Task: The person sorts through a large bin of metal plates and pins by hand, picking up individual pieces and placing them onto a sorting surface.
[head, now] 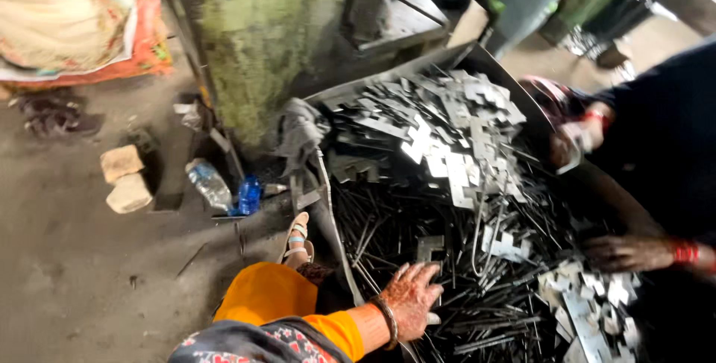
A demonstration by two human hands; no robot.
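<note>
Left hand [406,300] lay spread flat and empty on the heap of dark metal strips [388,236], seemingly braced there to lean in, the right hand out of view, while a co-worker's hand [626,253] rested near the pale stamped plates [447,132].

Small metal workshop, floor-level sorting spot. Landmark is the big dark tray [477,57] in front of me, heaped with stamped flat steel pieces [447,139] and thin dark rods [395,244]. Just left of the tray a greasy rag [298,136] hangs on its edge. Behind the tray stands a grimy green machine column [253,35] with dark metal plates [403,16] beside it. Left of the tray is bare, stained concrete floor [74,273], with two bricks [125,178] and a plastic bottle [209,184] lying on it. Far left of the tray, another person sits on the floor on a cloth [112,65].
</note>
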